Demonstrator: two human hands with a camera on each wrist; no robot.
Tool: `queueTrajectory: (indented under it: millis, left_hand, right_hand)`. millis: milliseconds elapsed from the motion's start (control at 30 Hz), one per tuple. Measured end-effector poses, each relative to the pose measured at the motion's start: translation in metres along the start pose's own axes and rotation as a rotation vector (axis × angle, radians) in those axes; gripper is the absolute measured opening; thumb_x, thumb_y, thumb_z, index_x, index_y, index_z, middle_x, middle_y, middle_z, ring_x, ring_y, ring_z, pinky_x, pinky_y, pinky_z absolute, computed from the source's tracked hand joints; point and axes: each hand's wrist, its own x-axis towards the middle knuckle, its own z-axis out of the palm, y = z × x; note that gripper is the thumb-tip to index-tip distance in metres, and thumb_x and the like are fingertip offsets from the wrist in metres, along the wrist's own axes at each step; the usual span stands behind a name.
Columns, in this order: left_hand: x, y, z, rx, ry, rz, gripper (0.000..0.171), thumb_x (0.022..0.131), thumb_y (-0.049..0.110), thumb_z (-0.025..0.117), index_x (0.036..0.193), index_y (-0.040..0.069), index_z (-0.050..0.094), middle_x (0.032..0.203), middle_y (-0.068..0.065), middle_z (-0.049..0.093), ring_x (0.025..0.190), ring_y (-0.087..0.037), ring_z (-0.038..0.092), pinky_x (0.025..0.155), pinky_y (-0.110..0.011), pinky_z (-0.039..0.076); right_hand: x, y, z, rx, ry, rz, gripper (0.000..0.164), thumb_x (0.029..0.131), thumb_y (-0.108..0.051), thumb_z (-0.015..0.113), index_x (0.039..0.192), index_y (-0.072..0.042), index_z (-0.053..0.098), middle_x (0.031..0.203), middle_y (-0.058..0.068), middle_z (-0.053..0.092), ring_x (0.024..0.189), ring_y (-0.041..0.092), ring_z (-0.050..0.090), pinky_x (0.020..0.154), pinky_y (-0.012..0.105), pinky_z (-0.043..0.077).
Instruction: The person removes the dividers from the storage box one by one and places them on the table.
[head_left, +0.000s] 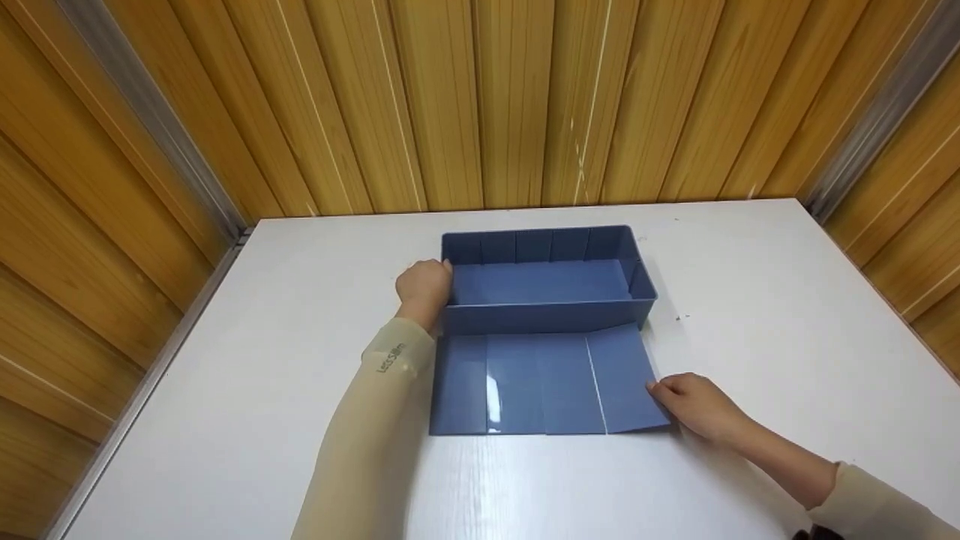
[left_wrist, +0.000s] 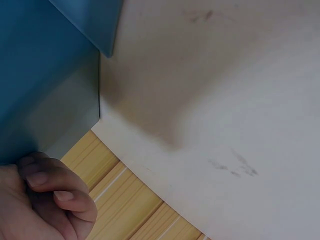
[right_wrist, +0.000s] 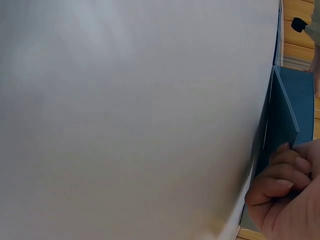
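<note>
An open-topped blue box [head_left: 547, 318] sits near the middle of the white table. Its left wall is gripped by my left hand [head_left: 424, 285], with the thumb at the rim and the other fingers curled outside. In the left wrist view those fingers [left_wrist: 62, 182] show beside the box's side. A flat blue cover with several fold lines [head_left: 517, 386] lies right along the box's front. My right hand [head_left: 697, 405] pinches the cover's right edge, and the rightmost panel [head_left: 626, 382] tilts up from the table. In the right wrist view the raised panel [right_wrist: 282, 120] stands by the curled fingers.
The white table [head_left: 247, 420] extends to both sides and toward the front. Wood-patterned walls [head_left: 517, 105] rise behind it and at the sides, with metal corner posts [head_left: 161, 120]. Small dark marks [head_left: 679, 318] dot the tabletop right of the box.
</note>
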Motion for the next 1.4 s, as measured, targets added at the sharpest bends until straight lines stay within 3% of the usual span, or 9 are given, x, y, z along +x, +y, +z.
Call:
queueTrajectory:
  millis: [400, 633, 1233, 1400]
  left_hand:
    - [-0.0015, 0.0025, -0.0011, 0.042, -0.019, 0.009, 0.057, 0.112, 0.037, 0.031, 0.103, 0.001, 0.074, 0.106, -0.016, 0.078, 0.100, -0.032, 0.076, 0.086, -0.045, 0.062]
    - [-0.0021, 0.0028, -0.0006, 0.025, -0.010, 0.007, 0.057, 0.112, 0.037, 0.032, 0.097, 0.002, 0.074, 0.102, -0.016, 0.078, 0.095, -0.030, 0.076, 0.083, -0.045, 0.062]
    - [-0.0022, 0.0021, -0.0024, 0.004, 0.000, 0.012, 0.056, 0.112, 0.037, 0.033, 0.099, 0.002, 0.075, 0.103, -0.016, 0.078, 0.097, -0.031, 0.077, 0.083, -0.047, 0.062]
    - [-0.0020, 0.0027, -0.0022, 0.008, 0.002, 0.011, 0.056, 0.111, 0.037, 0.033, 0.099, 0.002, 0.075, 0.104, -0.016, 0.079, 0.098, -0.032, 0.077, 0.084, -0.047, 0.062]
  right_hand:
    - [-0.0014, -0.0001, -0.0012, -0.047, -0.034, 0.028, 0.046, 0.107, -0.027, 0.050, 0.063, -0.017, 0.041, 0.058, -0.006, 0.035, 0.060, 0.012, 0.036, 0.058, 0.025, 0.030]
    - [-0.0001, 0.0012, -0.0015, -0.045, -0.044, 0.035, 0.045, 0.106, -0.027, 0.051, 0.063, -0.017, 0.042, 0.057, -0.007, 0.033, 0.060, 0.011, 0.036, 0.058, 0.025, 0.029]
    - [0.0055, -0.0004, -0.0006, -0.228, -0.034, -0.016, 0.041, 0.106, -0.023, 0.052, 0.068, -0.010, 0.056, 0.063, -0.003, 0.039, 0.064, 0.014, 0.042, 0.065, 0.031, 0.035]
    - [0.0043, -0.0016, 0.0021, -0.273, -0.022, -0.017, 0.042, 0.105, -0.023, 0.053, 0.065, -0.012, 0.054, 0.061, -0.003, 0.040, 0.063, 0.014, 0.043, 0.064, 0.031, 0.036]
